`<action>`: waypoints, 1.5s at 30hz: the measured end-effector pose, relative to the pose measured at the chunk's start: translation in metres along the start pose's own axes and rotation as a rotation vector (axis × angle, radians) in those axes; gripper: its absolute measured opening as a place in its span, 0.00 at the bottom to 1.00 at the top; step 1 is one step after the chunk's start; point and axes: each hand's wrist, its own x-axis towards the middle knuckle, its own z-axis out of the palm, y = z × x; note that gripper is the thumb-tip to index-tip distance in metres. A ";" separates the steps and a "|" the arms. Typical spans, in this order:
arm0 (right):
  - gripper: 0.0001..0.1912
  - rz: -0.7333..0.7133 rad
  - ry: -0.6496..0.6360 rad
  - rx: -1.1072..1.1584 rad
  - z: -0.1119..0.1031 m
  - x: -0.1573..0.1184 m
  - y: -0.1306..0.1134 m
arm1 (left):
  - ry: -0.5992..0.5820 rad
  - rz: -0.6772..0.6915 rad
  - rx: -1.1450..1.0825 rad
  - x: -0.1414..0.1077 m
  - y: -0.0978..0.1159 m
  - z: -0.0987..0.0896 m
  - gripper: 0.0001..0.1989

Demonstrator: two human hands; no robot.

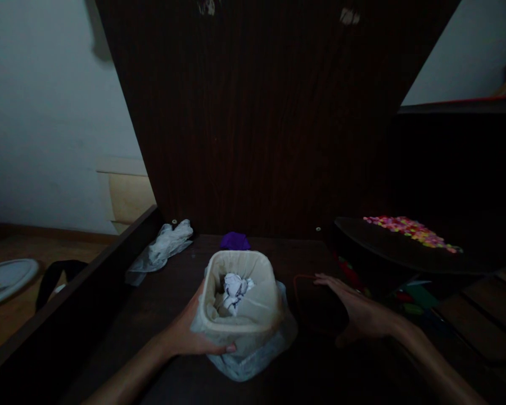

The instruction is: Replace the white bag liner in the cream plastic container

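My left hand (194,332) is closed on the left side of a small pale wastebasket (240,326), its thumb along the front. A thin whitish liner bag (253,360) is folded out over the basket's rim and hangs loosely around the outside. Crumpled white paper (235,287) lies inside. To the right, my right hand (349,309) spans a thin reddish-brown rectangular ring (296,292), fingertips at its far edge and thumb at its near corner. Part of the ring is hidden behind the hand and in shadow.
A crumpled clear plastic bag (168,244) lies at the back left, and a purple bundle (235,241) sits behind the basket. Colourful small pieces (409,228) are on a dark curved shelf (388,247) at right. A raised dark edge (88,287) borders the left side.
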 end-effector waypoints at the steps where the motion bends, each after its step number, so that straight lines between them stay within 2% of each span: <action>1: 0.68 0.004 -0.016 0.004 0.000 0.001 0.000 | 0.026 0.002 0.013 -0.001 0.003 -0.001 0.69; 4: 0.70 0.003 -0.044 0.021 -0.001 0.004 0.000 | 0.050 0.012 0.037 -0.002 0.007 -0.005 0.73; 9: 0.68 0.018 -0.076 -0.023 -0.006 0.005 -0.003 | -0.024 0.042 0.092 0.000 0.010 -0.018 0.71; 15: 0.68 0.017 -0.044 -0.069 -0.010 0.006 -0.014 | -0.088 0.069 0.147 0.003 0.014 -0.031 0.79; 20: 0.63 -0.105 0.046 -0.080 0.000 0.011 -0.041 | -0.163 0.059 0.209 -0.001 0.002 -0.040 0.87; 24: 0.65 -0.193 0.051 -0.132 0.017 0.018 -0.071 | -0.193 0.081 0.317 -0.004 -0.002 -0.050 0.87; 27: 0.60 -0.211 0.077 -0.186 0.030 0.026 -0.086 | -0.213 0.064 0.422 -0.006 -0.005 -0.057 0.85; 32: 0.38 -0.223 0.165 -0.242 0.042 0.035 -0.092 | -0.330 -0.064 0.561 -0.007 -0.012 -0.065 0.75; 34: 0.33 -0.209 0.196 -0.259 0.043 0.036 -0.093 | -0.344 -0.082 0.598 -0.004 -0.010 -0.065 0.65; 37: 0.26 -0.164 0.228 -0.281 0.043 0.036 -0.095 | -0.323 -0.082 0.653 0.002 0.002 -0.063 0.44; 41: 0.22 -0.218 0.243 -0.217 0.041 0.035 -0.097 | -0.284 -0.048 0.655 0.007 0.021 -0.061 0.23; 45: 0.23 -0.374 0.261 -0.137 0.037 0.031 -0.095 | -0.204 -0.081 0.630 0.006 0.030 -0.061 0.14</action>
